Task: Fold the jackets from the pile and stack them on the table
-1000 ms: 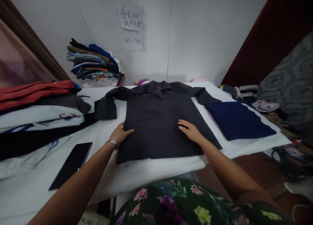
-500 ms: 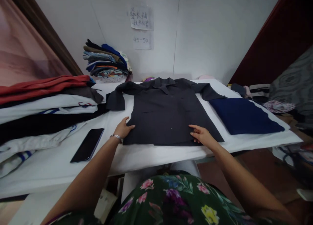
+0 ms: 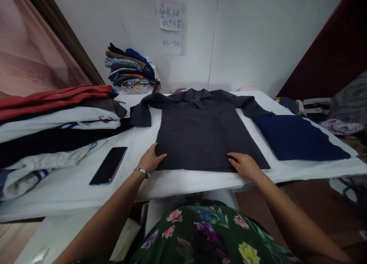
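A dark grey long-sleeved jacket point(image 3: 197, 138) lies spread on the white-covered table, collar away from me and hem near the front edge. At its lower left edge is my left hand point(image 3: 150, 159), thumb apart from the fingers, touching the cloth and wearing a silver bracelet. My right hand point(image 3: 245, 165) rests on the lower right part of the jacket, its fingers stretched out over the fabric. Neither hand has visible cloth gripped in it. The jacket's sleeves reach out to both sides, the right one touching a folded navy garment point(image 3: 298, 138).
A black phone point(image 3: 109, 166) lies left of the jacket on the white cloth point(image 3: 172, 183). Piled clothes point(image 3: 60, 130) fill the table's left side. Behind them stands a stack of folded garments point(image 3: 132, 67) near the wall. Handwritten paper signs point(image 3: 172, 17) hang above.
The view has shifted, so the scene sits slightly further right. Both hands have moved a little toward me along the jacket, and the right fingers lie flatter.
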Demonstrator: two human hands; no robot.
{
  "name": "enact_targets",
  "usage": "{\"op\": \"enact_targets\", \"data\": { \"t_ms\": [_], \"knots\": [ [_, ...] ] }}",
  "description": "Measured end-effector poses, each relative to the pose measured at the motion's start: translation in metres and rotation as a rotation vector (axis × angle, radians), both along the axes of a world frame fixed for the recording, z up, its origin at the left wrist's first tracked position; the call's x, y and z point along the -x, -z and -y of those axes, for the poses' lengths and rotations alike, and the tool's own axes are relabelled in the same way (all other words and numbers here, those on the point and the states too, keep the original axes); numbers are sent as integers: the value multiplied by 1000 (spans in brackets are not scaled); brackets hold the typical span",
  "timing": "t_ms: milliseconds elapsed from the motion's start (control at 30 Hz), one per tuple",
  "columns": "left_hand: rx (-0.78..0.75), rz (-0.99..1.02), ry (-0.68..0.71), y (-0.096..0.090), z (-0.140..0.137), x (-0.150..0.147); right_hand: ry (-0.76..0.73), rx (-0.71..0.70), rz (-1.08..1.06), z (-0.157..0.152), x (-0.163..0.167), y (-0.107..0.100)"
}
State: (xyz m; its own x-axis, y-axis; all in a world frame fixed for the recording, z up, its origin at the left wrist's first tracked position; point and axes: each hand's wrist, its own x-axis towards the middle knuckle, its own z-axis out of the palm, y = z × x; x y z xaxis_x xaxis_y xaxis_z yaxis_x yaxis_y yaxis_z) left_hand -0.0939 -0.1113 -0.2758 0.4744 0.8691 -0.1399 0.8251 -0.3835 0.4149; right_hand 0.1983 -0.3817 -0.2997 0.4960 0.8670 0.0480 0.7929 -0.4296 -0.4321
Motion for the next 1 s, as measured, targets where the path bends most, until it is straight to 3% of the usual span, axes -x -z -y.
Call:
{"op": "enact_targets", "data": {
  "t_ms": [100,200,300,500,600,700,833,900,1000],
  "knots": [
    [-44,-24,26,4,3,3,-33,-127,193,-11,8,-9],
    [-143,-79,42,8,6,4,-170,-196,95,-35,18,-16],
    [-181,-120,37,9,9,7,-252,-135,-5,-65,26,-16],
    [-120,-201,-2,7,11,13,-296,82,162,-96,39,-10],
    [-118,-251,-15,8,11,14,-331,79,272,-99,44,-8],
    [-240,-232,16,9,9,15,-309,2,184,-97,36,-6],
    [-430,-43,221,8,18,9,-68,-256,-289,-76,1,-1],
    [-432,84,426,8,32,-3,83,-382,-494,-58,-16,3],
    [-404,190,775,9,56,-27,190,-551,-578,-34,-26,7]
  ]
}}
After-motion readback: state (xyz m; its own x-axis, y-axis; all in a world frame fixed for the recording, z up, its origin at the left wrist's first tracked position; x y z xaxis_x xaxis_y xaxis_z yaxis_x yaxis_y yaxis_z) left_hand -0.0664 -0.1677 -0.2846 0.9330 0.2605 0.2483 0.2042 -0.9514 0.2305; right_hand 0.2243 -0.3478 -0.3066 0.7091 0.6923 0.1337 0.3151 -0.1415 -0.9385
